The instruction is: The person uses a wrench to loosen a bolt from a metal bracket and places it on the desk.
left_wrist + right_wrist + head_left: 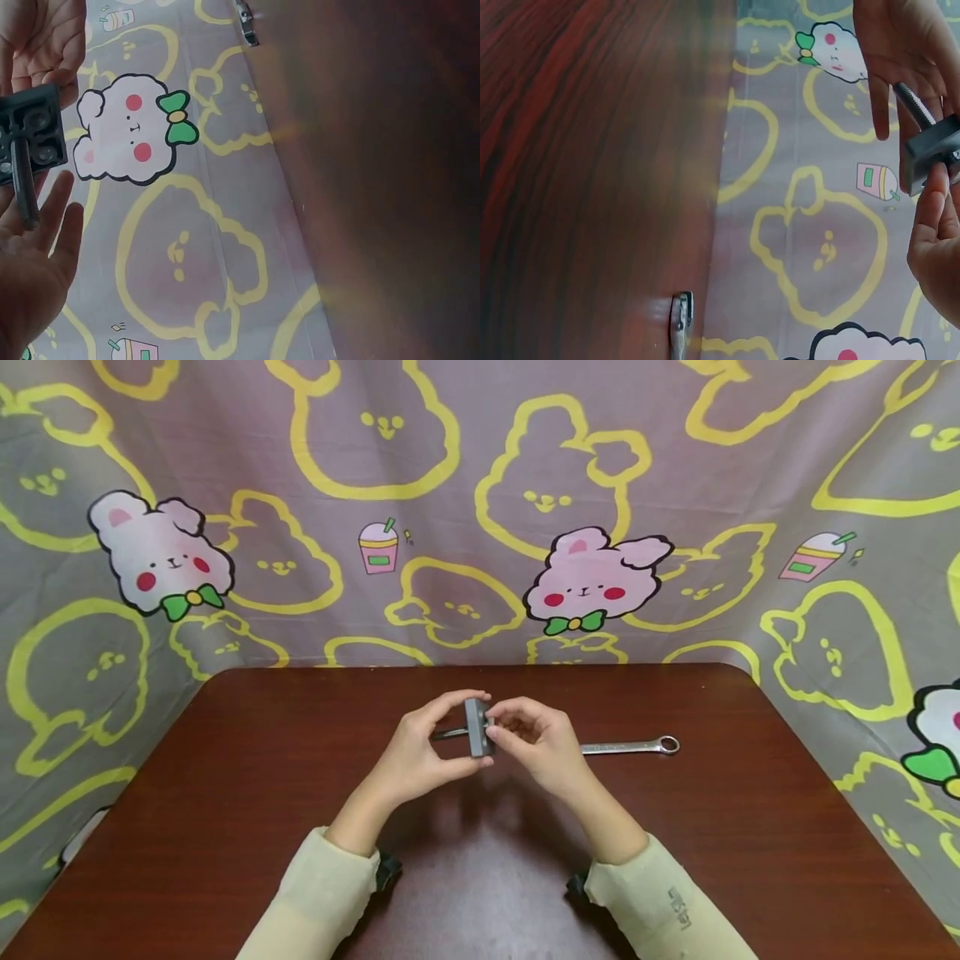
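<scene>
A small grey square block (474, 727) is held above the table, gripped by its top and bottom edges between the thumb and fingers of my left hand (420, 743). A threaded bolt (913, 103) passes into it and its shank points toward the left palm. In the left wrist view the block's face (52, 135) has round recesses around the bolt. Thumb and fingers of my right hand (543, 743) pinch a small metal piece (491, 724) at the block's right face, mostly hidden by the fingertips; nut or bolt head, I cannot tell.
A combination wrench (630, 747) lies on the brown wooden table (247, 793), its ring end to the right and its other end hidden behind the right hand. A patterned cloth (450, 635) hangs around the back and sides.
</scene>
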The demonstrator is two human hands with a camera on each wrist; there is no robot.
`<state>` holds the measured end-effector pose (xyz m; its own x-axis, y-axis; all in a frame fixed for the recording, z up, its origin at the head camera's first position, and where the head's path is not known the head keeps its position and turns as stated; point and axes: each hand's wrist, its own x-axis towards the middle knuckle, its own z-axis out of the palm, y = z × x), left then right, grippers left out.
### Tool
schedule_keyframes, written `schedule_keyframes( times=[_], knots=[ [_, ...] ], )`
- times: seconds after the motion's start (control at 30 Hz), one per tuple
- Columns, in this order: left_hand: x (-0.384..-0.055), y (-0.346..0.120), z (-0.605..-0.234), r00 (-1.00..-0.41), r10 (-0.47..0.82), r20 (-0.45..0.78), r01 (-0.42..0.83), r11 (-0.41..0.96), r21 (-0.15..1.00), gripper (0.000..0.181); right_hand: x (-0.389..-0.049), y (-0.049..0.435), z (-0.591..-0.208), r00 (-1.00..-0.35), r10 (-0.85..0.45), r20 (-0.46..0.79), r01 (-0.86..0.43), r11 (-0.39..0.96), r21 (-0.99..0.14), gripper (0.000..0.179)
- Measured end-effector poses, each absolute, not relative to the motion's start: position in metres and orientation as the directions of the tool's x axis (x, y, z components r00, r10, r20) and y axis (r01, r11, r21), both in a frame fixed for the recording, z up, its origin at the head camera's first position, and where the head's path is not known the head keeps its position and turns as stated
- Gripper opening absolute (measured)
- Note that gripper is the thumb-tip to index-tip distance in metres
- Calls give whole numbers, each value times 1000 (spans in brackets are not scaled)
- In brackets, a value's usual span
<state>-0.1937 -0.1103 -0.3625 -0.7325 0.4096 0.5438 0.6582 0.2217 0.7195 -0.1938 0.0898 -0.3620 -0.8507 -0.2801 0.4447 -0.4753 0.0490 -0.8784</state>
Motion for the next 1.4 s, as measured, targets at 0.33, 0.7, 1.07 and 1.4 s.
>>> schedule_keyframes(
  times=[0.33, 0.7, 1.07, 1.4],
  knots=[
    [-196, -110, -358, -751, 410, 518, 639, 253, 726, 66, -194, 94, -367, -764, -324, 558, -587, -9, -810, 17],
    [-195, -110, -359, -772, 444, 454, 626, 409, 664, 67, -193, 100, -372, -774, -346, 530, -516, -140, -845, 15],
    [-196, -110, -357, -728, 444, 522, 684, 424, 593, 70, -192, 107, -371, -876, -323, 358, -396, 59, -916, 23],
    [-196, -107, -356, -673, 449, 588, 740, 424, 523, 73, -194, 103, -372, -915, -299, 270, -321, 140, -937, 17]
  ],
)
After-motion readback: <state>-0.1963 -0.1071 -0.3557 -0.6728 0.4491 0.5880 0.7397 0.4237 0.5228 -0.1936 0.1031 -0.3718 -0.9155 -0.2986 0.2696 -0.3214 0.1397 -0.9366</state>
